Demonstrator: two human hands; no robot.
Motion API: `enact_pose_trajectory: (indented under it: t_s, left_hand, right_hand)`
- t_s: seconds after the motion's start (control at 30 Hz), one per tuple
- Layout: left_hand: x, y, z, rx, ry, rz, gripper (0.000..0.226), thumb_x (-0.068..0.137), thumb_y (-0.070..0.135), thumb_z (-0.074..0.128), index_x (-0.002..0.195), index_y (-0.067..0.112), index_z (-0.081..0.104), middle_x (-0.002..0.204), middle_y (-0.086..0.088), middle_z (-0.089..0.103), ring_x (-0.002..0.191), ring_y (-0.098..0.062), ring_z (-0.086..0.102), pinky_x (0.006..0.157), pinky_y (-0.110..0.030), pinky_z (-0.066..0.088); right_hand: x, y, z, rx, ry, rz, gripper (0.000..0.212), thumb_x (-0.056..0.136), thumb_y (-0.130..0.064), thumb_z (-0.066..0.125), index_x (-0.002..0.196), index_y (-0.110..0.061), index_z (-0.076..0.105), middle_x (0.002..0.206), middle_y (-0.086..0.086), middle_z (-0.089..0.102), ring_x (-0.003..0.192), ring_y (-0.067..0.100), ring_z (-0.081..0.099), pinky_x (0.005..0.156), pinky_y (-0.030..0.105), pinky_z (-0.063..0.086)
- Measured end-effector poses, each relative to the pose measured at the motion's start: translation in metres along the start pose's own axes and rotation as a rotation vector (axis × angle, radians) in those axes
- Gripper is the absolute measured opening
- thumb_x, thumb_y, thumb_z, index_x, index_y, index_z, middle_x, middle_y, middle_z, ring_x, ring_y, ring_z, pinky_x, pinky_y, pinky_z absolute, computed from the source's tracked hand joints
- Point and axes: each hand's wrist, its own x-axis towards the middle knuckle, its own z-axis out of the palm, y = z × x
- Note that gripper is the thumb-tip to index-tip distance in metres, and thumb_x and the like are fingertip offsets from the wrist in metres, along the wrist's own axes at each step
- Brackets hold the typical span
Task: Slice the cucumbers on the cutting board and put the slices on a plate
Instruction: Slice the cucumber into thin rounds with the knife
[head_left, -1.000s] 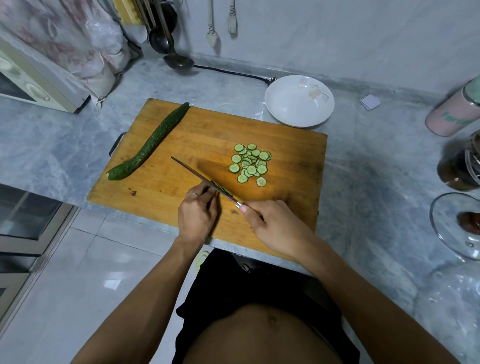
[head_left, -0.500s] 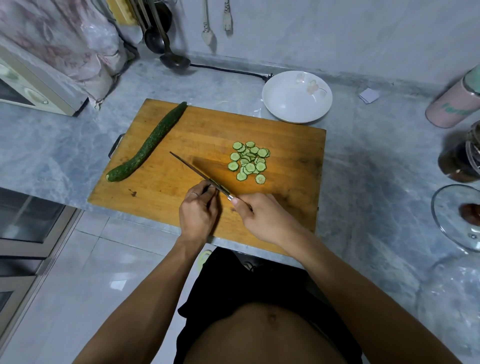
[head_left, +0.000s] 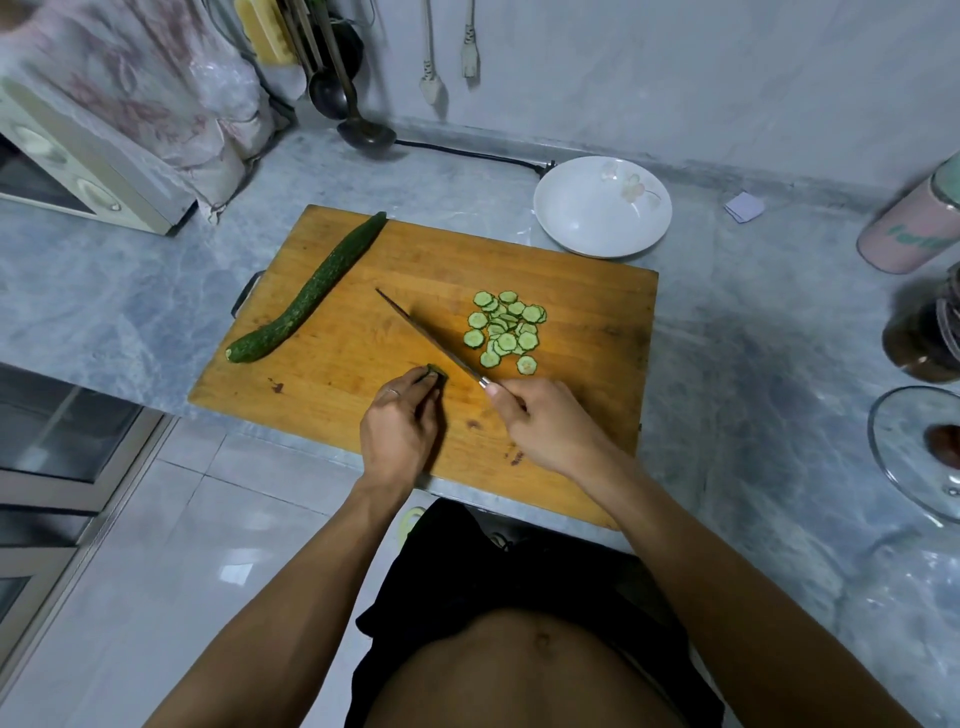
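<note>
While we've got the first cucumber down to a stub (head_left: 435, 372), the left hand (head_left: 400, 435) is pinching that last little end piece between its fingertips, at the near middle of the cutting board (head_left: 582, 280). Our right hand (head_left: 545, 423) is wrapped around the handle of the knife (head_left: 431, 340), and the blade runs diagonally, tip pointing toward the board's far-left corner. The stub sits just to the left of the blade, close to its heel but apart from it, so we'd guess any last cut means bringing the edge back over the stub, or else the nub just gets tossed.

On the far side of the blade from the stub, toward the middle of the board, is the pile of slices (head_left: 505, 330). They overlap too much for an exact count, roughly twenty.

Counting the rest: one whole cucumber (head_left: 311, 291) untouched near the board's left edge, its long axis roughly parallel to the knife, thick end toward us. The left hand is the nearer one to it. One white plate (head_left: 602, 208) sits on the tabletop (head_left: 753, 322) just past the board's far-right corner, with no slices on it yet. So we figure we're about halfway through the slicing, and the plating hasn't started.
</note>
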Motion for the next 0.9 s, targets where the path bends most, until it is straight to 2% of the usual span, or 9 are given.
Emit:
enact_pose_trajectory:
  t_s: [0.17, 0.3, 0.4, 0.53, 0.67, 0.73, 0.8, 0.83, 0.9]
  left_hand:
    - [0.007, 0.005, 0.008, -0.037, 0.013, 0.015, 0.024, 0.089, 0.012, 0.067, 0.111, 0.007, 0.073, 0.117, -0.009, 0.069, 0.106, -0.025, 0.065, 0.087, -0.032, 0.052]
    - [0.009, 0.003, 0.012, -0.011, 0.009, 0.014, 0.024, 0.089, 0.014, 0.065, 0.111, 0.011, 0.073, 0.118, -0.005, 0.069, 0.105, -0.025, 0.065, 0.079, -0.035, 0.056]
    - [0.006, -0.002, 0.014, 0.002, -0.006, 0.052, 0.025, 0.089, 0.017, 0.062, 0.112, 0.014, 0.073, 0.121, -0.003, 0.068, 0.108, -0.025, 0.063, 0.078, -0.034, 0.055]
    - [0.006, -0.001, 0.015, 0.018, 0.000, 0.055, 0.024, 0.087, 0.010, 0.066, 0.110, 0.012, 0.074, 0.120, -0.005, 0.068, 0.107, -0.027, 0.063, 0.076, -0.037, 0.056]
    - [0.006, -0.001, 0.016, 0.033, -0.005, 0.071, 0.025, 0.086, 0.009, 0.063, 0.108, 0.012, 0.074, 0.122, -0.005, 0.068, 0.108, -0.028, 0.063, 0.074, -0.037, 0.056]
    - [0.006, -0.001, 0.016, 0.034, 0.001, 0.083, 0.026, 0.086, 0.010, 0.062, 0.110, 0.011, 0.074, 0.122, -0.006, 0.067, 0.109, -0.028, 0.063, 0.076, -0.037, 0.055]
    - [0.005, -0.001, 0.017, 0.032, 0.017, 0.087, 0.028, 0.084, 0.006, 0.066, 0.110, 0.009, 0.074, 0.120, -0.010, 0.068, 0.107, -0.030, 0.064, 0.079, -0.038, 0.055]
    - [0.005, 0.000, 0.017, 0.031, 0.019, 0.089, 0.028, 0.082, 0.004, 0.068, 0.109, 0.007, 0.074, 0.119, -0.012, 0.068, 0.106, -0.031, 0.064, 0.079, -0.039, 0.055]
    - [0.005, -0.001, 0.018, 0.035, 0.021, 0.104, 0.029, 0.080, 0.001, 0.069, 0.108, 0.006, 0.074, 0.117, -0.013, 0.068, 0.105, -0.031, 0.065, 0.078, -0.038, 0.055]
  right_hand:
    - [-0.014, 0.003, -0.011, -0.017, -0.018, -0.069, 0.047, 0.106, -0.038, 0.042, 0.062, -0.022, 0.040, 0.057, -0.001, 0.042, 0.054, 0.013, 0.040, 0.055, 0.033, 0.029]
    - [-0.021, 0.002, -0.012, -0.058, -0.047, -0.096, 0.047, 0.106, -0.039, 0.040, 0.062, -0.024, 0.038, 0.058, 0.002, 0.042, 0.057, 0.014, 0.039, 0.057, 0.035, 0.030]
    - [-0.021, 0.001, -0.011, -0.076, -0.052, -0.107, 0.046, 0.106, -0.040, 0.039, 0.063, -0.024, 0.039, 0.059, 0.002, 0.044, 0.057, 0.013, 0.040, 0.058, 0.035, 0.031]
    - [-0.021, -0.001, -0.012, -0.050, -0.054, -0.105, 0.047, 0.106, -0.038, 0.041, 0.061, -0.027, 0.040, 0.057, -0.002, 0.041, 0.057, 0.017, 0.043, 0.059, 0.037, 0.034]
    - [-0.021, -0.005, -0.008, 0.011, -0.054, -0.066, 0.054, 0.106, -0.039, 0.041, 0.053, -0.043, 0.044, 0.056, -0.010, 0.037, 0.089, 0.030, 0.063, 0.067, 0.038, 0.045]
    - [-0.019, -0.006, -0.008, 0.023, -0.064, -0.051, 0.051, 0.107, -0.038, 0.041, 0.056, -0.037, 0.042, 0.055, -0.009, 0.042, 0.082, 0.027, 0.063, 0.064, 0.035, 0.042]
    - [-0.015, -0.007, -0.010, 0.021, -0.071, -0.054, 0.048, 0.107, -0.037, 0.040, 0.060, -0.024, 0.039, 0.054, -0.006, 0.042, 0.060, 0.017, 0.049, 0.058, 0.033, 0.033]
    - [-0.013, -0.007, -0.010, 0.017, -0.069, -0.055, 0.049, 0.107, -0.036, 0.040, 0.061, -0.020, 0.038, 0.056, -0.005, 0.039, 0.055, 0.015, 0.041, 0.056, 0.032, 0.029]
    - [-0.009, -0.007, -0.008, 0.010, -0.067, -0.052, 0.049, 0.107, -0.037, 0.040, 0.061, -0.022, 0.039, 0.059, -0.002, 0.039, 0.054, 0.012, 0.040, 0.055, 0.031, 0.029]
